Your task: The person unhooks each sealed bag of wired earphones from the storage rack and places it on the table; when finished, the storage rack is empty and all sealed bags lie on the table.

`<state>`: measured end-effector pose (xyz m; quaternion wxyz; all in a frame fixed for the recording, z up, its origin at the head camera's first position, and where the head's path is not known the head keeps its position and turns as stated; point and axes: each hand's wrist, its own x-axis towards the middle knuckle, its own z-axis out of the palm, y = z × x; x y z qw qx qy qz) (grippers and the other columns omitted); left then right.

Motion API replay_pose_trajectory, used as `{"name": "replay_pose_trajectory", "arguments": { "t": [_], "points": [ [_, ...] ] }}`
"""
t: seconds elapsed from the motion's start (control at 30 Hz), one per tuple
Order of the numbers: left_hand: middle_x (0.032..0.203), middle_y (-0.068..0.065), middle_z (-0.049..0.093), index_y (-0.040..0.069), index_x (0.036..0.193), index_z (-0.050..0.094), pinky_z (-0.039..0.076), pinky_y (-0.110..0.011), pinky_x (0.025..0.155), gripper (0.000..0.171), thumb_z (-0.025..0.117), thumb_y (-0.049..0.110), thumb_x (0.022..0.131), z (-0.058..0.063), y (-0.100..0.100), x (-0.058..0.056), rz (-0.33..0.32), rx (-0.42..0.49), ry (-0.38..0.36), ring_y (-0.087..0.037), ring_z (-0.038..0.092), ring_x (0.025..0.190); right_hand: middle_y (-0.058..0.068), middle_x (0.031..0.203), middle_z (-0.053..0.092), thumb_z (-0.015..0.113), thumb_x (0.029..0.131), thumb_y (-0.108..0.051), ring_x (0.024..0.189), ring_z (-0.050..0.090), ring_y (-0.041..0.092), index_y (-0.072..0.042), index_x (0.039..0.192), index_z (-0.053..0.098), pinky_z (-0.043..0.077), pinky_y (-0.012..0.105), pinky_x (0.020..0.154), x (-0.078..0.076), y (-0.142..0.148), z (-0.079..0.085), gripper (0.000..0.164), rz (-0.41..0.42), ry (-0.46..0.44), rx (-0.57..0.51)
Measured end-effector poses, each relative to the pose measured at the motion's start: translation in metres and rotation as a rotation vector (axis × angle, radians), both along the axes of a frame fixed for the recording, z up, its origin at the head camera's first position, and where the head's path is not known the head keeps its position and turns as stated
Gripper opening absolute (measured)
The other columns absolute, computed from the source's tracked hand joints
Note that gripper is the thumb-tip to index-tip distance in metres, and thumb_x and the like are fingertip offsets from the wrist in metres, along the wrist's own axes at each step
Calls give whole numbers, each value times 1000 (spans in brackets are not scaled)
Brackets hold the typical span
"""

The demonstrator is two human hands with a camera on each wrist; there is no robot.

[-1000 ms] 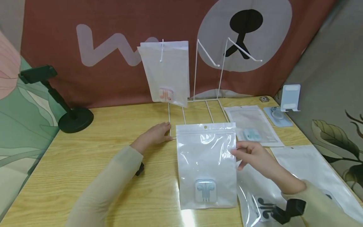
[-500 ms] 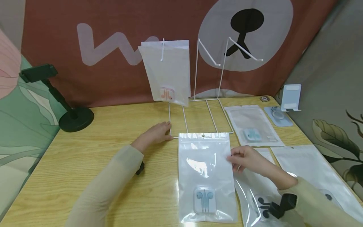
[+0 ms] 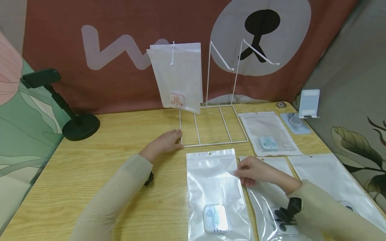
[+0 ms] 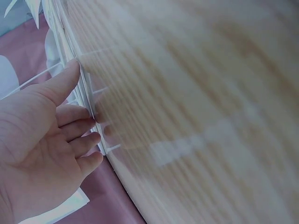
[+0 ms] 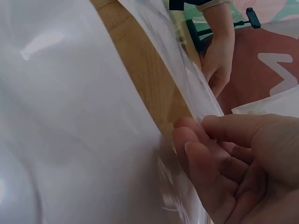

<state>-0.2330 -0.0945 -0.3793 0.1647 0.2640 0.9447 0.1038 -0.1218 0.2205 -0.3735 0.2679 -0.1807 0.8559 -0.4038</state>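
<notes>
A clear-fronted zip bag (image 3: 208, 180) with light blue earphones in a case (image 3: 215, 219) lies low over the table, near its front. My right hand (image 3: 254, 172) pinches the bag's right edge between thumb and fingers; the right wrist view shows this grip too. At the left front corner of a white wire display rack (image 3: 215, 144), my left hand (image 3: 164, 140) rests against the wire. Its fingers are extended and slightly bent in the left wrist view. From the rack's left hook hang white bags (image 3: 181, 73), the visible pack with pinkish earphones.
Another bag (image 3: 266, 127) lies right of the rack. Two more, a bag with black earphones (image 3: 268, 197) and a white bag (image 3: 328, 170), lie at the front right. A black stand (image 3: 80, 127) is at left; a phone holder (image 3: 309, 103) at right. Two rack hooks (image 3: 260, 55) are bare.
My right hand has brought the pinched bag towards me and down, from over the rack's front bar to the table in front. My left hand stays at the rack's corner.
</notes>
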Motion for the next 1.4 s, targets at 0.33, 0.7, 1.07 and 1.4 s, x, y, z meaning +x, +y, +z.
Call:
{"name": "replay_pose_trajectory", "arguments": {
  "t": [0.33,0.7,1.07,1.4],
  "points": [
    [135,-12,16,2,130,22,10,-34,99,67,48,39,81,0,1,-1,-6,4,8,-24,13,122,5,48,54,57,77,-32,37,51,18,-5,59,55,44,32,33,-5,-5,-5,33,11,-11,69],
    [134,-13,17,2,130,23,11,-36,99,67,49,39,80,0,0,0,-10,3,15,-26,14,121,2,43,52,59,75,-32,33,48,13,-8,56,55,43,28,32,-5,-9,-5,30,-3,39,182],
    [134,-13,17,2,130,23,11,-34,99,66,48,39,81,1,1,1,-2,5,8,-25,14,121,2,42,51,60,74,-31,31,45,11,-7,55,55,41,27,31,-5,-10,-2,31,1,39,212],
    [134,-12,17,3,130,23,11,-35,99,66,48,39,81,1,1,1,-1,7,4,-25,13,122,2,45,51,60,74,-31,33,45,13,-6,61,58,43,32,33,-21,3,6,28,0,82,162]
  ]
}}
